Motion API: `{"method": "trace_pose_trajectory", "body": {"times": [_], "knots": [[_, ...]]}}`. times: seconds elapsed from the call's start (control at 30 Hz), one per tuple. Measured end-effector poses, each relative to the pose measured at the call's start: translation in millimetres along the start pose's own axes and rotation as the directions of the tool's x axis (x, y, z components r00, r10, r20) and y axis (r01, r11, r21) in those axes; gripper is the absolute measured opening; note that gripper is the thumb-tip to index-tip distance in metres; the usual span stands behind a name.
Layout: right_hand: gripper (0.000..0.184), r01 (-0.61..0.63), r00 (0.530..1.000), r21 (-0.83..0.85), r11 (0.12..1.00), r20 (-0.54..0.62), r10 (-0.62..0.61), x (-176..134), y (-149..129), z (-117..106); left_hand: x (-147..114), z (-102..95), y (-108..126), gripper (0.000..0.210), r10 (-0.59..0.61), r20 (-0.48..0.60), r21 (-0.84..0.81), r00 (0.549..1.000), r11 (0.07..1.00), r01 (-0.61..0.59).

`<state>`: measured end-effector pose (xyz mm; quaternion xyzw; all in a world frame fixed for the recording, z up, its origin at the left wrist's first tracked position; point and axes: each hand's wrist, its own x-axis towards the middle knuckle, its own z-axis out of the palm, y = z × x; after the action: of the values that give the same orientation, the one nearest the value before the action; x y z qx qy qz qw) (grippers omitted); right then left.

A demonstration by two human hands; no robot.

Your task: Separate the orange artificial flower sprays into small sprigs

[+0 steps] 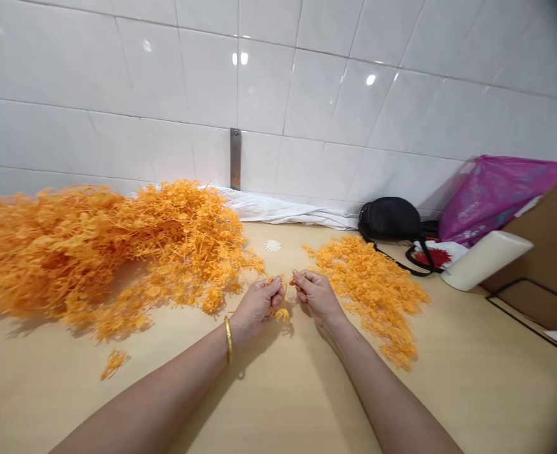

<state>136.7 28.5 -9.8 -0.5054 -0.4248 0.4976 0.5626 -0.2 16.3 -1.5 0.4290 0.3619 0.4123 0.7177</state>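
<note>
Pinched in my left hand (259, 302) is a small orange plastic flower piece (282, 314), part of it hanging below the fingers. A gold bangle (228, 340) circles that wrist. My right hand (315, 293) is closed close by, its thumb and fingertips pressed on a bit of orange plastic; whether it belongs to the same piece I cannot tell. Left of my hands spreads a big tangled heap of orange plastic flowers (184, 246). A smaller, flatter pile of loose orange flowers (373, 284) lies to the right. One loose orange sprig (114, 363) rests at the near left.
A white flower-shaped disc (272, 245) lies beyond my hands. Along the tiled wall (269, 88) runs a white cloth (288, 209). At the right are a black bag (389, 217), a purple plastic bag (500, 189), a white roll (486, 260) and a cardboard box (543, 252).
</note>
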Motion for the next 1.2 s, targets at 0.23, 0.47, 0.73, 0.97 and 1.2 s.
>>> {"method": "trace_pose_trajectory", "body": {"times": [0.23, 0.47, 0.73, 0.97, 1.2], "knots": [[0.020, -0.003, 0.958, 0.044, 0.999, -0.288, 0.016, 7.4, -11.0, -25.9, -0.7, -9.7, 3.1, 0.032, 0.001, -0.052, -0.093, 0.999, 0.996, -0.006], [0.028, -0.107, 0.989, 0.019, 0.994, 0.103, 0.105, -7.9, -14.4, -17.2, 11.1, -14.4, 3.3, 0.023, -0.078, -0.031, -0.368, 0.996, 0.928, 0.062], [0.029, -0.046, 0.927, -0.163, 0.986, 0.361, 0.103, -26.0, -14.1, 4.4, 13.9, -21.4, 2.0, 0.020, -0.041, 0.070, -0.421, 0.997, 0.905, 0.067], [0.032, -0.040, 0.946, -0.168, 0.985, 0.311, 0.091, -16.0, -7.5, -10.7, 9.6, -18.2, 2.4, 0.015, -0.013, 0.061, -0.333, 0.998, 0.942, 0.032], [0.027, 0.184, 0.939, -0.228, 0.956, 0.328, -0.103, -18.3, -3.2, 2.1, 6.7, -11.1, -3.1, 0.021, 0.064, -0.010, -0.174, 0.998, 0.983, -0.065]]}}
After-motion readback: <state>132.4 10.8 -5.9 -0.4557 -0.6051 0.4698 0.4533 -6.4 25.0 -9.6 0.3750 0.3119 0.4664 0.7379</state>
